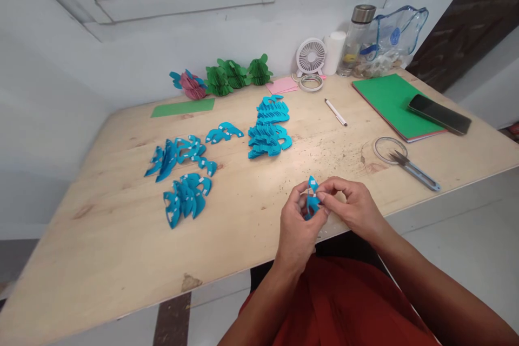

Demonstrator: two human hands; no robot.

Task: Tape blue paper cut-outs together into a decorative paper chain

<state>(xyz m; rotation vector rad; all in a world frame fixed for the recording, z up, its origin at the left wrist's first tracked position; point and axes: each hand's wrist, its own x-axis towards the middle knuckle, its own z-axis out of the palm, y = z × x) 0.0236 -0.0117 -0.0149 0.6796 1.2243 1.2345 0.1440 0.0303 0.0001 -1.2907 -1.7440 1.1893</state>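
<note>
Near the table's front edge, my left hand [298,221] is closed around a small blue paper cutout [312,208] with white tape squares on it. The fingers of my right hand [351,205] pinch the same cutout at its right side. Whether a separate bit of tape is between those fingertips is too small to tell. To the left lie blue cutouts with white squares [188,200], in loose overlapping groups. Farther back are two bunches of folded blue paper cutouts [270,140], standing close together.
Scissors-like thread snips [419,173] lie against a tape roll [377,151] on the right. Behind them are a phone [440,114] on green paper [389,100] and a pen [335,112]. Green paper shapes [233,74], a fan [311,57] and a bottle [357,38] line the wall.
</note>
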